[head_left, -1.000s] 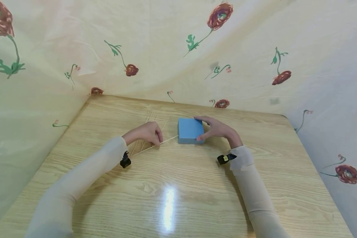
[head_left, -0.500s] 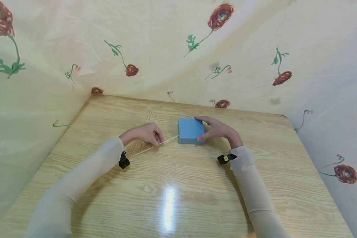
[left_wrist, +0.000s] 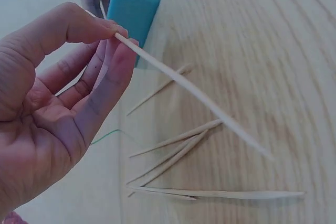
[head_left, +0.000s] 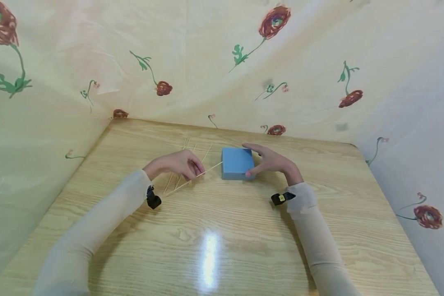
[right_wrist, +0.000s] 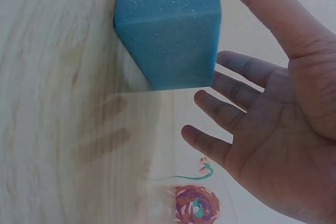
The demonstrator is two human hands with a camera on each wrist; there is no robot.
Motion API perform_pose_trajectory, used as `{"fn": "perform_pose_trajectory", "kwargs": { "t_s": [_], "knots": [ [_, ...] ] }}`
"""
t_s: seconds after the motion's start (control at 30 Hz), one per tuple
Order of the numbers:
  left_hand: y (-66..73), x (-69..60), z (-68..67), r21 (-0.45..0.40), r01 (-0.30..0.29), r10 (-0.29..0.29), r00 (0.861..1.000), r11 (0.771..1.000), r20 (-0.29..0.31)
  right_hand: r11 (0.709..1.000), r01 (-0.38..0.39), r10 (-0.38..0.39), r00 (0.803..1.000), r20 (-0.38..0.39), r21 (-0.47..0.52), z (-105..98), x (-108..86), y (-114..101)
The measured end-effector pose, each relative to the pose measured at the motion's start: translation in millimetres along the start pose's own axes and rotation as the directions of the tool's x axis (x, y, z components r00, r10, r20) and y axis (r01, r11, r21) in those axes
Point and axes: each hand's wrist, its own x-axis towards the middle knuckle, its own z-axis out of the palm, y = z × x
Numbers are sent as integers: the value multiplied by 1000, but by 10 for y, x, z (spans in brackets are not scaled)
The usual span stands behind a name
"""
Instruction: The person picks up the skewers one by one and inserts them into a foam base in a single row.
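A thin wooden stick (head_left: 179, 186) is pinched between the thumb and fingers of the left hand (head_left: 181, 163); in the left wrist view the stick (left_wrist: 194, 89) slants away from the left hand (left_wrist: 63, 77). Its far end reaches the left side of a blue block (head_left: 237, 161); whether it enters the block cannot be told. The right hand (head_left: 271, 161) holds the block by its right side, thumb at the near corner and a finger at the far one. In the right wrist view the block (right_wrist: 168, 40) stands beside the right hand (right_wrist: 278, 108), whose other fingers are spread.
Several loose sticks (left_wrist: 220, 194) lie on the wooden table (head_left: 244, 246), partly beneath and behind the left hand. Flower-patterned cloth (head_left: 207, 61) rises behind the table and along its sides. A black wrist camera (head_left: 153, 199) sits on the left cuff, another (head_left: 278, 199) on the right.
The left hand has shifted slightly left, and the stick's end at the block now sits a little higher on its side. The right hand and the block have stayed nearly still.
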Motion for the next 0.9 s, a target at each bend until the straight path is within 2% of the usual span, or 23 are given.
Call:
{"fn": "perform_pose_trajectory", "kwargs": {
  "t_s": [0.2,0.4,0.5,0.67,0.9],
  "knots": [
    [0,-1,-66,-43,-66,64,997,997,-51,1000,-8,8,1000,7,-16,-28,-18,29],
    [38,7,-105,-87,-146,138,986,985,-88,999,-31,31,999,28,-12,-20,-23,54],
    [91,-3,-106,-111,-199,187,976,974,-107,1000,-25,25,999,27,-1,-8,-25,57],
    [197,4,-95,-114,-279,259,952,953,-163,1000,-5,5,1000,21,8,2,-26,54],
    [349,32,-56,-92,-311,283,929,946,-237,1000,-5,5,1000,11,16,11,-34,49]
  ]
}}
